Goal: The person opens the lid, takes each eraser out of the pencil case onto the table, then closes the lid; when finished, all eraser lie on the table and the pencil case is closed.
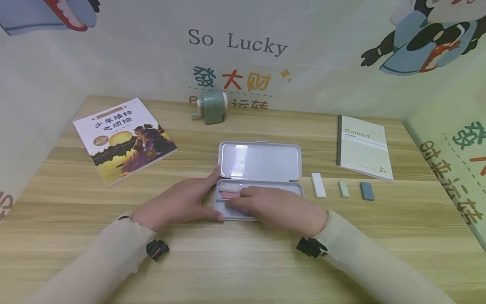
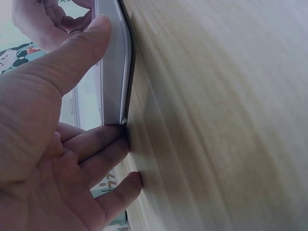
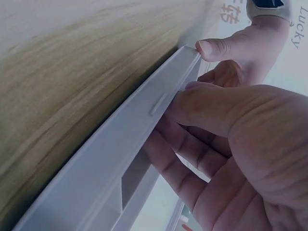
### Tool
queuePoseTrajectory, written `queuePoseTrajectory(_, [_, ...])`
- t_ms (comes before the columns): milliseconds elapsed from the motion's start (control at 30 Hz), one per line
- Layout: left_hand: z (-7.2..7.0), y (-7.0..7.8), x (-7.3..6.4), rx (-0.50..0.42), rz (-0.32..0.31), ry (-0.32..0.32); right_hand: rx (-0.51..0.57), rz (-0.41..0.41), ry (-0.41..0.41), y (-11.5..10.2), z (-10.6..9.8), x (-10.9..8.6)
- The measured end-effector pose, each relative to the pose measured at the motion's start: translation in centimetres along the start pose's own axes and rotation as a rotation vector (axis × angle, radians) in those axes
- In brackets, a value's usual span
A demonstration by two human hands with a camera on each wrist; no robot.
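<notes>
A white pencil case [image 1: 260, 160] lies with its lid raised at the middle of the table. My left hand [image 1: 178, 200] holds its left end, the thumb on the near corner and the fingers along the side. Inside the tray, my right hand [image 1: 277, 207] pinches a pink eraser [image 1: 229, 195]; the fingers hide part of it. A whitish block [image 1: 229, 186] lies behind that eraser in the tray. In the right wrist view the right thumb and fingers reach over the case's front wall [image 3: 115, 130]. The left thumb presses the case's wall [image 2: 114, 72] in the left wrist view.
Right of the case lie a white eraser [image 1: 318, 185], a small green eraser [image 1: 343, 189] and a blue eraser [image 1: 367, 191]. Behind them is a notebook [image 1: 362, 145]. A book [image 1: 125, 141] lies at the left, and a green pencil sharpener [image 1: 213, 107] stands at the back.
</notes>
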State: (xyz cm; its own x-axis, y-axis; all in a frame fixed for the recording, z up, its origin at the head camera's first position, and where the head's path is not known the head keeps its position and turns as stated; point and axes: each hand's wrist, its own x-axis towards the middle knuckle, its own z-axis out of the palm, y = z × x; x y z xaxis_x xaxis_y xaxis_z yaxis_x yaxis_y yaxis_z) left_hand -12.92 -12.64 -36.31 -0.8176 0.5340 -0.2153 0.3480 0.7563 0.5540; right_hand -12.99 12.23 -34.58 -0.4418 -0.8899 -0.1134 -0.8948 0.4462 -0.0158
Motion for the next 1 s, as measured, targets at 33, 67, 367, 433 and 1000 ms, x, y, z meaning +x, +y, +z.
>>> queuePoseTrajectory(33, [0.0, 0.0, 0.0, -0.002, 0.0, 0.0, 0.012, -0.002, 0.005, 0.0, 0.0, 0.0])
queuePoseTrajectory(67, [0.0, 0.0, 0.0, -0.002, 0.001, 0.001, 0.019, -0.005, 0.009, 0.1, 0.0, 0.0])
queuePoseTrajectory(367, [0.2, -0.3, 0.2, 0.001, 0.002, 0.011, 0.22, 0.042, 0.052, 0.2, 0.3, -0.2])
queuePoseTrajectory(433, [0.3, -0.4, 0.2, -0.006, 0.0, 0.009, 0.272, 0.059, 0.048, 0.3, 0.3, -0.2])
queuePoseTrajectory(1000, [0.3, -0.1, 0.2, -0.028, -0.007, 0.002, 0.494, 0.252, 0.051, 1.6, -0.4, -3.4])
